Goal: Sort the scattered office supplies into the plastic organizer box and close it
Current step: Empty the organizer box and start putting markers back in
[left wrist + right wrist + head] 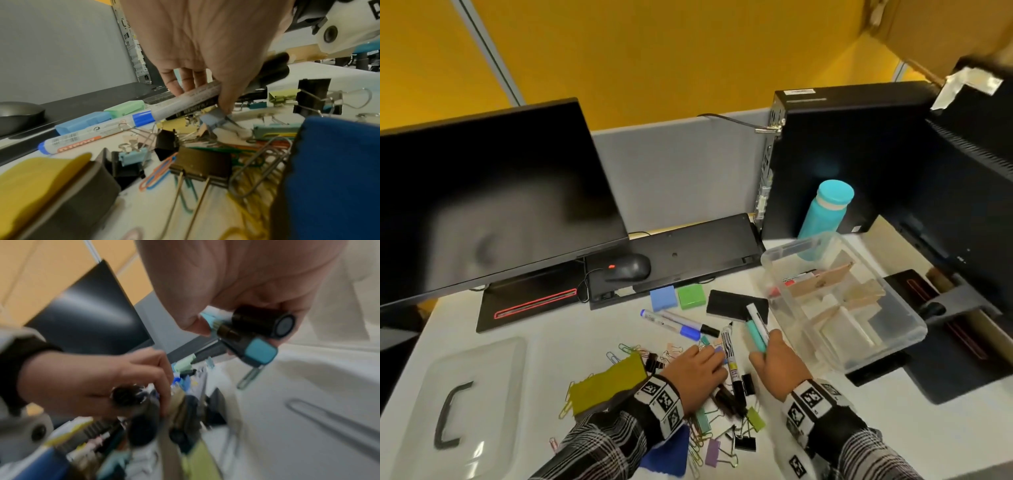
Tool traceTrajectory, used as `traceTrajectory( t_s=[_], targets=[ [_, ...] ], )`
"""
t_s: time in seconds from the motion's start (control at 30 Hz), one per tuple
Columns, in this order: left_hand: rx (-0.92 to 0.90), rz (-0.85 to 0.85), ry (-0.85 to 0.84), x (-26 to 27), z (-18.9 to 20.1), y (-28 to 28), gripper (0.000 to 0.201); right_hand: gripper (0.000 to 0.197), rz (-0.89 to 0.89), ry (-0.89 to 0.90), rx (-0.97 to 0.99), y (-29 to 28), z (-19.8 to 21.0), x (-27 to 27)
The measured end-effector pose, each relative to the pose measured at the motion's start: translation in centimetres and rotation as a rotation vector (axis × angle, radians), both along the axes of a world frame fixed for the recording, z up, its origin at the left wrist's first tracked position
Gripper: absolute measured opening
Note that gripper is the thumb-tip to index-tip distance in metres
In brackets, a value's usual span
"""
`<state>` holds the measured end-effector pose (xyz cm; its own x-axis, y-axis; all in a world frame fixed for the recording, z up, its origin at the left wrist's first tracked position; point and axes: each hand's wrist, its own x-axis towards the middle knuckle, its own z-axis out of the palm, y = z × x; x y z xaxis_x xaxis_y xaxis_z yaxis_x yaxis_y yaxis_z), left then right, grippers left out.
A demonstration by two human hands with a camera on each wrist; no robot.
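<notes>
- Your right hand [774, 366] grips two markers [756, 329] together, one teal and one white with a black end; fingers curled round both barrels, tips pointing up and away from you. The right wrist view shows the butt ends in your fist, though blurred.
- Your left hand [698, 373] is down on the clip pile [722, 425], fingers curled round a black-and-grey marker [731, 363]. In the left wrist view your thumb [226, 100] presses a small blue binder clip [213, 119].
- The box [887, 308] sits open on the desk [544, 346], right of both hands, near your right hand. Wooden dividers split it into compartments; one rear compartment holds a red-and-black marker [796, 278].
- The lid [462, 404], handle up, lies well apart at the left.
- Loose on the desk: a blue marker [671, 320], blue pad [663, 297], green pad [691, 296], black eraser [736, 305], yellow sponge [606, 383].
- A teal bottle [825, 216] stands behind the box.
</notes>
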<state>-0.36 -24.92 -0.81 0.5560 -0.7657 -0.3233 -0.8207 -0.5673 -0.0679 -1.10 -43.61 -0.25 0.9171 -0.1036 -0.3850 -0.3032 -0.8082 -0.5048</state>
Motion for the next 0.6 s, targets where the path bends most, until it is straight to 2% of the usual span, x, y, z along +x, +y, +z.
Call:
traceTrajectory(
  t_s=[0.13, 0.23, 0.3, 0.37, 0.47, 0.6],
  targets=[
    [-0.051, -0.013, 0.0, 0.5, -0.1, 1.3, 0.038, 0.021, 0.088, -0.109, 0.303, 0.0, 5.9, 0.3],
    [-0.175, 0.085, -0.039, 0.9, 0.0, 2.1, 0.042, 0.017, 0.158, -0.298, 0.313, -0.9, 11.4, 2.2],
    [-0.214, 0.149, -0.075, 1.2, 0.4, 2.6, 0.042, 0.02, 0.189, -0.395, 0.196, -2.2, 13.9, 4.4],
    [-0.196, 0.203, -0.08, 1.4, 1.1, 3.1, 0.04, 0.022, 0.213, -0.407, -0.002, -4.2, 14.6, 7.0],
    [-0.161, 0.266, -0.091, 1.6, 2.0, 3.7, 0.042, 0.026, 0.24, -0.222, -0.368, -6.8, 13.7, 10.0],
    [-0.183, 0.358, 0.011, 1.8, 2.5, 4.1, 0.037, 0.041, 0.298, -0.006, -0.621, -8.1, 12.5, 12.2]
  ],
)
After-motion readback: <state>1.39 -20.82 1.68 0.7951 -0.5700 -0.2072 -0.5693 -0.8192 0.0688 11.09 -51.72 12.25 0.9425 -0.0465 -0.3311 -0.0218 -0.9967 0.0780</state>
